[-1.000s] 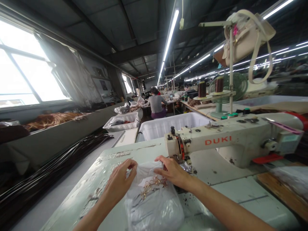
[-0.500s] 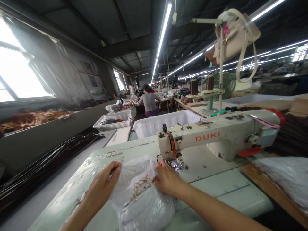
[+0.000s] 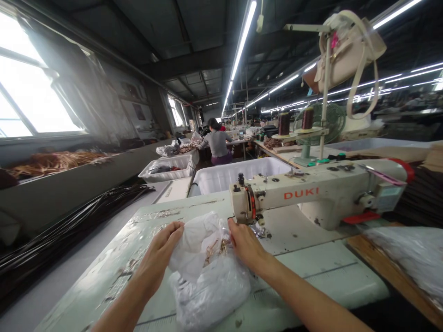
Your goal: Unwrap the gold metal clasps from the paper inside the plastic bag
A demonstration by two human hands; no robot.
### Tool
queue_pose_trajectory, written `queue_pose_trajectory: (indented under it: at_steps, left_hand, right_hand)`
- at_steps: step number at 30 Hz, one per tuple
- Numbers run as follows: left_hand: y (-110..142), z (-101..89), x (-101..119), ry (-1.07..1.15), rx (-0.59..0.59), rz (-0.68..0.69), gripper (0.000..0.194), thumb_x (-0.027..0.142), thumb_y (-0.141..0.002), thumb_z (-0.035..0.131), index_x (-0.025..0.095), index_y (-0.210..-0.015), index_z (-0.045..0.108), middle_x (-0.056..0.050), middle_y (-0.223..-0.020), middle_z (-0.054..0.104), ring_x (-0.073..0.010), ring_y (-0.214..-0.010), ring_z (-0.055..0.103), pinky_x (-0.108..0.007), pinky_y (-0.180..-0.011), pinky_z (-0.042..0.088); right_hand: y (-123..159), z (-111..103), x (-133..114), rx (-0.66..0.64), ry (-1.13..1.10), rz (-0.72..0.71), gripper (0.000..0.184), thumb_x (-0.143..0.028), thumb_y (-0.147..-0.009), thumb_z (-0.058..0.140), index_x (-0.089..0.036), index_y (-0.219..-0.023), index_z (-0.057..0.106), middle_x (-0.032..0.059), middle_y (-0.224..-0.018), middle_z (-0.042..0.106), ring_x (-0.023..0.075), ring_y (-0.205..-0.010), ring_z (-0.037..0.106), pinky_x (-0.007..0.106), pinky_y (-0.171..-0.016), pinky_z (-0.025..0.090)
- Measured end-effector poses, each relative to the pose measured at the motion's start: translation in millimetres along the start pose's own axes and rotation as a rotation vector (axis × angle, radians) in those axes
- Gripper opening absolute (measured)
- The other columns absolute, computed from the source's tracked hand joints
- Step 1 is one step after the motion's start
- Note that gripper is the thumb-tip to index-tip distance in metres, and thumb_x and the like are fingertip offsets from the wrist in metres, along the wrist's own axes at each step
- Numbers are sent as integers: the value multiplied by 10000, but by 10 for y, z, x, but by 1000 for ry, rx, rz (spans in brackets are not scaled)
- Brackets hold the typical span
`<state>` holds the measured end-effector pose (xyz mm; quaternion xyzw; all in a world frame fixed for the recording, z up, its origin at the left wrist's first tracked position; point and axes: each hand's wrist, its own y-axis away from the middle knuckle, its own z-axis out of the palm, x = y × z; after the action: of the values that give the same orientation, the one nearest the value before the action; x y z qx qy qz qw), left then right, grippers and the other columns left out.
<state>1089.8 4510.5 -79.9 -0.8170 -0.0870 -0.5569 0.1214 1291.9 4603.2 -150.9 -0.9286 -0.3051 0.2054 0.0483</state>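
A white plastic bag [image 3: 207, 286] is being handled by both hands on the table [image 3: 104, 272], and its upper part appears to be in the course of being gathered. The bag lies at lower centre of the frame, just in front of the needle of the sewing machine [image 3: 277, 196]. Its film is bunched and creased, and its lower part bulges over something soft and pale. Gold metal fittings [image 3: 213, 248] show near the middle, though whether they lie inside the film or on it cannot be told.

The fingers of the left hand [image 3: 161, 251] are curled closed around a fold of the film. The fingers of the right hand [image 3: 245, 244] are bent against the bag's far side, but whether they are gripping it cannot be told. A firmer hold on the loose film seems called for next, with the fittings kept clear of the needle.
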Motion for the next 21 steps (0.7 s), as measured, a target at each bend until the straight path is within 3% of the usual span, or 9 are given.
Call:
queue_pose_trajectory:
  at_steps: [4,8,13,17,21]
  left_hand:
    - [-87,-2,17,-145,-33,73,329,525,-822,526,198,-846,558,16,-723,553,-139,-636,495,-223,-528,391]
    - [-138,6,-34,-129,-68,58,329,524,-794,554,196,-796,574,24,-708,550,-142,-637,492,-223,-533,380]
    - [-125,43,-122,-24,-141,12,337,523,-841,498,194,-853,570,18,-749,552,-139,-664,516,-226,-566,408]
    - [-154,44,-130,-45,-141,35,343,526,-862,460,196,-849,553,-2,-797,576,-159,-726,561,-242,-608,451]
    - [-218,31,-218,-211,-73,109,332,509,-871,449,200,-789,542,3,-727,540,-167,-692,547,-270,-608,460]
  right_hand:
    - [1,-44,27,15,-6,43,375,-51,-861,370,-112,-1218,468,139,-949,661,248,-874,630,300,-720,438]
    - [21,-138,-6,5,-52,23,259,-175,-905,441,-156,-1156,504,106,-967,658,239,-884,635,296,-732,455]
    - [5,-174,-168,167,-125,-137,609,-327,-842,613,-204,-1360,317,121,-1333,460,249,-1043,582,317,-794,477]
    - [-99,-162,-179,139,-80,-220,449,-141,-817,533,-186,-1254,440,98,-1237,519,226,-1026,575,309,-822,470]
    - [-195,-212,-73,111,-255,-294,413,-55,-738,507,-170,-1131,562,67,-1119,595,188,-1026,576,263,-913,424]
